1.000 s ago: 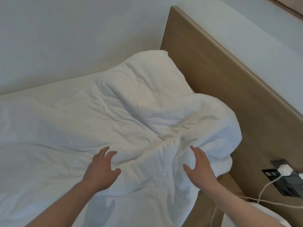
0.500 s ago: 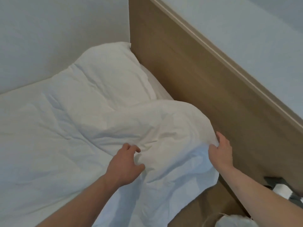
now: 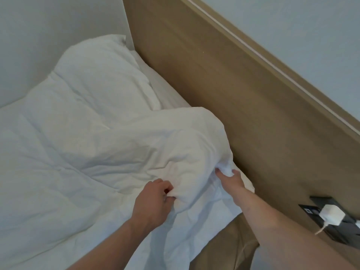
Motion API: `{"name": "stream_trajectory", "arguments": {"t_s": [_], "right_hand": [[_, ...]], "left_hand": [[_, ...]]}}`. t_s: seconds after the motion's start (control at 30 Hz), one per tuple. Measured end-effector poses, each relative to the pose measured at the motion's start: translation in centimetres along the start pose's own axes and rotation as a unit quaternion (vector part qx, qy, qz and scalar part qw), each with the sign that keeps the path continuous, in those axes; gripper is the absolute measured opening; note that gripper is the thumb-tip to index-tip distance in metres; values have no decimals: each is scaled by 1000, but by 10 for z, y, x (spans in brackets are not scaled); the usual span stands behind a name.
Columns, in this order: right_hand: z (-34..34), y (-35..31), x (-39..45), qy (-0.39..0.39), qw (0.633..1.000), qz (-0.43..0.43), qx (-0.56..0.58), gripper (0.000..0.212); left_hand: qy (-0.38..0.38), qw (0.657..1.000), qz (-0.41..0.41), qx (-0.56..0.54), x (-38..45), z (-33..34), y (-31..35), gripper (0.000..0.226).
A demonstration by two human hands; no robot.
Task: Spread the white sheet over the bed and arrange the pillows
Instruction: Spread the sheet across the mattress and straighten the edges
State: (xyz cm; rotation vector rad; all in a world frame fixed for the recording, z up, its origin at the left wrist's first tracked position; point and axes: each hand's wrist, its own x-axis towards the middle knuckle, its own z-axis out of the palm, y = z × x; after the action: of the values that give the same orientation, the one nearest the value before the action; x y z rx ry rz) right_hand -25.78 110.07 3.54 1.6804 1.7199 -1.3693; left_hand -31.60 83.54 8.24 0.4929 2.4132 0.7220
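White sheet (image 3: 120, 145) bunched, gripped between both hands (image 3: 153, 201), headboard corner

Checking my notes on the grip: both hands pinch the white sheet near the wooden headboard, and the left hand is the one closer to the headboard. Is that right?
Not quite. In the head view both hands do pinch the white sheet, but the right hand is the one closer to the wooden headboard; the left hand grips a fold farther from it.
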Motion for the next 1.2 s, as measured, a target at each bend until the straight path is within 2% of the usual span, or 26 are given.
{"name": "stream_trajectory", "arguments": {"t_s": [0.07,0.13,0.23,0.3,0.33,0.4,0.5,0.53,0.6,0.67,0.77,0.83,0.9,0.97,1.03,1.1,1.2], "right_hand": [[11,20,-7,-24,995,99,13,124],[23,42,-11,-86,979,180,34,134],[54,69,-17,-211,928,246,184,114],[72,68,-23,-234,903,180,313,71],[76,64,-23,-212,897,125,367,48],[76,51,-28,-126,892,52,431,37],[36,31,-43,115,874,52,469,57],[18,30,-52,170,857,37,484,62],[-23,40,-78,231,838,14,494,69],[-58,57,-110,272,830,21,486,72],[-83,89,-139,274,844,1,461,40],[-79,105,-136,300,874,-10,382,40],[-69,112,-119,296,921,-24,254,54],[-52,116,-93,195,973,-21,122,79],[-36,125,-62,91,994,6,53,107],[-23,120,-51,10,1000,4,2,100],[-12,88,-69,-41,996,-52,-57,75]], "left_hand": [[3,1000,5,-19,-2,-2,-2,3],[2,1000,-3,-31,-6,-1,-4,3],[3,999,-5,-49,-12,5,-8,6],[-2,998,-5,-56,-13,6,-9,7],[-4,998,-3,-56,-12,7,-9,7],[-3,999,5,-46,-11,4,-9,6],[23,999,17,-29,-9,-3,-5,9],[37,999,20,-22,-8,-6,-4,10],[63,998,23,-8,-5,-12,4,14],[69,997,27,10,-4,-15,15,21],[27,996,51,61,-1,-10,33,19],[-8,992,50,114,-2,-2,40,13],[-34,990,27,137,-2,7,42,20],[-40,991,6,131,-4,13,43,24],[-48,992,6,117,-9,17,40,29],[-62,993,15,103,-16,18,33,32],[-68,995,15,75,-20,7,16,34]]}}
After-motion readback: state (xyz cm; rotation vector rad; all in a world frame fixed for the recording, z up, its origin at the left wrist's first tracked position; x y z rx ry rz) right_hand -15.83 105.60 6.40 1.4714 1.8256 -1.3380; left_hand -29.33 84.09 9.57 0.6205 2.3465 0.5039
